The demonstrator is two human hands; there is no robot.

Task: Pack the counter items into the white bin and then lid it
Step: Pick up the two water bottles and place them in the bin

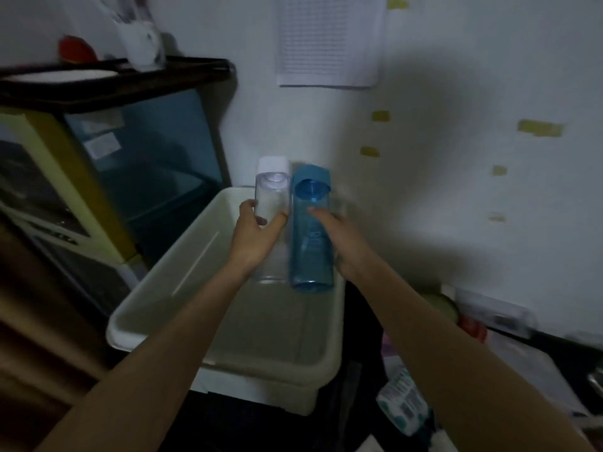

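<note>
The white bin (182, 275) stands in the middle of the view with no lid on it. Over its far end I hold two tall bottles side by side. My left hand (256, 236) grips a clear bottle with a white cap (272, 187). My right hand (341, 243) grips a blue bottle with a blue cap (310, 220). Both bottles hang above the bin's inside, caps pointing away from me toward the wall.
A dark shelf (107, 83) with a yellow-framed glass cabinet (140, 151) stands left of the bin. At the lower right lie a teal-patterned packet (403, 402), a clear container (496, 311) and something red (473, 327). A paper sheet (329, 40) hangs on the wall.
</note>
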